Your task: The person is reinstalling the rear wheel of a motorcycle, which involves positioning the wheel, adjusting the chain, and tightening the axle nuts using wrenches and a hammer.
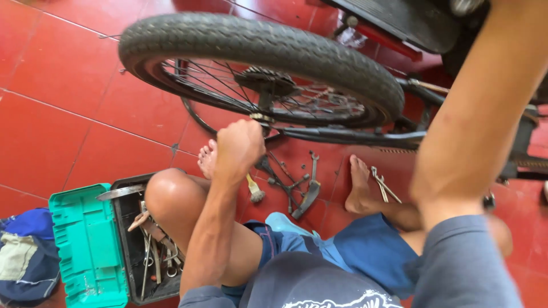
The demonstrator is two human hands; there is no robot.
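Left hand [238, 147] clenched in a fist near the hub of the black-tyred, wire-spoked bicycle wheel [260, 51] at the far centre, over the red tiled floor [68, 85], probably closed on a small tool that cannot be seen. Right hand out of frame past the raised forearm, so grip cannot be told. Likely fairly heavy and stiff at rim and tyre, thin spokes easily bent; best gripped by the rubber tyre or the axle.

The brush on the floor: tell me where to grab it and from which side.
Grip the brush by its pale handle, the upper end near the left hand. Come from above, since it lies flat on the tiles with its bristle head pointing toward the person. The left forearm partly hides the handle.
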